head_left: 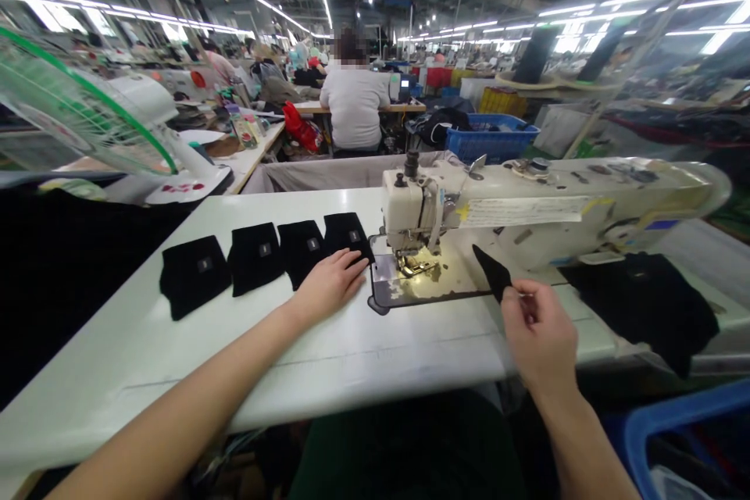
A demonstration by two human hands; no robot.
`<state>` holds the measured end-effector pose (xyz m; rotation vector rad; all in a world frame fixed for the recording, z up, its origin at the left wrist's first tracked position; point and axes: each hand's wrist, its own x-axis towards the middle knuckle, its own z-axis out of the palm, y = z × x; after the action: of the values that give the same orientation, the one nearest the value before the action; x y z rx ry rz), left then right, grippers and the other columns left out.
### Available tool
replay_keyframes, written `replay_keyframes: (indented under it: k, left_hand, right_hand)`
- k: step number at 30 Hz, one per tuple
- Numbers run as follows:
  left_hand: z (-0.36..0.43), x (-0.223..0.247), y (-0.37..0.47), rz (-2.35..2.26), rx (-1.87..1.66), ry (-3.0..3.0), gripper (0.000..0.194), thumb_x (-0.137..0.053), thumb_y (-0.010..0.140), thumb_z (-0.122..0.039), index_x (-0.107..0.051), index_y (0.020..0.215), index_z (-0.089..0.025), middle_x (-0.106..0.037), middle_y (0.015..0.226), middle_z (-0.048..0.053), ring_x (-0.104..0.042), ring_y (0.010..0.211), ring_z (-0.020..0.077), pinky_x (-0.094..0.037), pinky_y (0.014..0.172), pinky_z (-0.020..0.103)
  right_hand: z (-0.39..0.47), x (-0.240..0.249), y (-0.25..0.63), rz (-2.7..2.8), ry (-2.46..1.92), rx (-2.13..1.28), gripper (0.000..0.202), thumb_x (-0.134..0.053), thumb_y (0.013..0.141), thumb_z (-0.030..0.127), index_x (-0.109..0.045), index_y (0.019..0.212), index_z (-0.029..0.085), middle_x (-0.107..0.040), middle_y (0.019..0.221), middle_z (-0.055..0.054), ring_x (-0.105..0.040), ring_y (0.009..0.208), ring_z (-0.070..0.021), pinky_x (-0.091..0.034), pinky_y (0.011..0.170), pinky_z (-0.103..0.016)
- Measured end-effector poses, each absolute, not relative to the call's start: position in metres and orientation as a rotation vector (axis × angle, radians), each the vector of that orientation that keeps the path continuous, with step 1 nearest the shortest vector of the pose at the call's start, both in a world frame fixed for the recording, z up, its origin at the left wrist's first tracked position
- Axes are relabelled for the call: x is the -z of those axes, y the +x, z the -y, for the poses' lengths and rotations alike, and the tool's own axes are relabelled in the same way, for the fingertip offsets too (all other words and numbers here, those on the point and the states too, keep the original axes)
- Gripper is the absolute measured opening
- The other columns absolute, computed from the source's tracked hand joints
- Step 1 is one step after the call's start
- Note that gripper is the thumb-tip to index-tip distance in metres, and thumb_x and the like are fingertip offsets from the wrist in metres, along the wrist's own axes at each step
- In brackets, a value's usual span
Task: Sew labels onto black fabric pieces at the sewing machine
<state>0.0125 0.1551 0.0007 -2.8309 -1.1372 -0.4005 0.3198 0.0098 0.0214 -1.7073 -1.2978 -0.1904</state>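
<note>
Four black fabric pieces with small labels lie in a row on the white table; the leftmost piece (195,275) is apart from the others. My left hand (333,280) rests palm down with fingers spread, its fingertips on the lower edge of the rightmost piece (347,230), beside the machine's metal plate. My right hand (537,322) pinches a small black fabric piece (491,269) between thumb and fingers, right of the needle area. The sewing machine (410,203) stands between and behind the hands, its presser foot (416,266) lit by a lamp.
A larger black cloth (650,301) lies on the table at the right. A blue basket (685,422) is at the lower right. Behind are a fan (87,105), a blue crate (492,137) and a seated person (355,105) in a white top.
</note>
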Motion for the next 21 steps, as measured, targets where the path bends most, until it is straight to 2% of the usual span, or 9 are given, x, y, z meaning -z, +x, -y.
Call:
replay_keyframes:
  k: [3,6,8,10,12,15,17,19,21]
  left_hand:
    - [-0.151,-0.003,-0.018,1.257,0.387,-2.8,0.042,-0.042,0.101,-0.035,-0.066,0.127,-0.012,-0.062,0.134,0.018,-0.055,0.128,0.035,-0.047,0.107,0.054]
    - [-0.132,-0.018,-0.025,1.428,0.507,-2.838,0.044,-0.053,0.096,-0.046,-0.069,0.122,-0.013,-0.065,0.13,0.018,-0.057,0.125,0.0365,-0.039,0.111,0.06]
    - [-0.109,-0.032,-0.012,1.469,0.729,-3.048,0.055,-0.067,0.086,-0.055,-0.067,0.126,-0.017,-0.064,0.132,0.017,-0.058,0.124,0.0352,-0.038,0.112,0.06]
    - [-0.084,-0.044,0.011,1.409,1.047,-3.457,0.068,-0.076,0.079,-0.054,-0.059,0.136,-0.021,-0.061,0.138,0.014,-0.058,0.126,0.0313,-0.044,0.11,0.051]
    - [-0.064,-0.051,0.035,1.426,1.418,-3.751,0.056,-0.075,0.082,-0.048,-0.064,0.129,-0.02,-0.068,0.128,0.012,-0.063,0.119,0.0284,-0.048,0.107,0.046]
    - [-0.052,-0.057,0.059,1.827,1.992,-3.58,0.032,-0.075,0.083,-0.043,-0.074,0.1,-0.015,-0.076,0.099,0.009,-0.072,0.093,0.0238,-0.057,0.089,0.039]
    - [-0.051,-0.06,0.066,1.88,2.032,-3.461,0.026,-0.08,0.078,-0.037,-0.072,0.09,-0.015,-0.075,0.09,0.007,-0.071,0.085,0.0208,-0.058,0.082,0.035]
    - [-0.049,-0.064,0.069,1.729,1.951,-3.422,0.026,-0.082,0.076,-0.031,-0.07,0.094,-0.016,-0.073,0.088,0.005,-0.069,0.084,0.019,-0.057,0.082,0.032]
    - [-0.043,-0.067,0.071,1.505,1.818,-3.443,0.042,-0.079,0.079,-0.025,-0.064,0.117,-0.019,-0.073,0.091,0.004,-0.07,0.086,0.0187,-0.056,0.084,0.031]
  right_hand:
    - [0.006,-0.03,0.314,1.336,-1.693,-0.003,0.024,-0.055,0.09,0.043,-0.063,0.09,0.021,-0.064,0.07,-0.001,-0.06,0.059,-0.0164,-0.047,0.055,-0.026]
    - [0.022,-0.039,0.295,1.431,-1.646,-0.275,0.022,-0.056,0.092,0.043,-0.063,0.089,0.022,-0.066,0.071,0.0,-0.061,0.061,-0.0155,-0.048,0.055,-0.024]
    - [0.03,-0.046,0.278,1.489,-1.61,-0.449,0.022,-0.055,0.093,0.043,-0.063,0.086,0.023,-0.062,0.067,0.002,-0.059,0.059,-0.0142,-0.047,0.054,-0.022]
    - [0.034,-0.052,0.262,1.51,-1.587,-0.554,0.023,-0.053,0.094,0.042,-0.063,0.085,0.023,-0.06,0.066,0.004,-0.057,0.058,-0.0134,-0.046,0.053,-0.022]
    - [0.034,-0.056,0.254,1.531,-1.571,-0.581,0.023,-0.052,0.095,0.041,-0.063,0.086,0.024,-0.061,0.065,0.004,-0.057,0.057,-0.0135,-0.046,0.051,-0.022]
    - [0.032,-0.063,0.255,1.623,-1.49,-0.418,0.018,-0.054,0.095,0.036,-0.065,0.087,0.025,-0.067,0.076,0.0,-0.064,0.066,-0.016,-0.05,0.056,-0.024]
    - [0.032,-0.069,0.26,1.651,-1.432,-0.165,0.011,-0.059,0.093,0.033,-0.067,0.092,0.026,-0.069,0.092,-0.004,-0.067,0.079,-0.0191,-0.052,0.061,-0.027]
    - [0.035,-0.076,0.263,1.672,-1.396,0.061,0.013,-0.064,0.092,0.032,-0.067,0.104,0.028,-0.068,0.103,-0.007,-0.068,0.087,-0.021,-0.053,0.063,-0.029]
    - [0.038,-0.082,0.262,1.769,-1.363,0.162,0.024,-0.068,0.09,0.032,-0.065,0.114,0.028,-0.069,0.107,-0.008,-0.069,0.09,-0.0216,-0.054,0.068,-0.03]
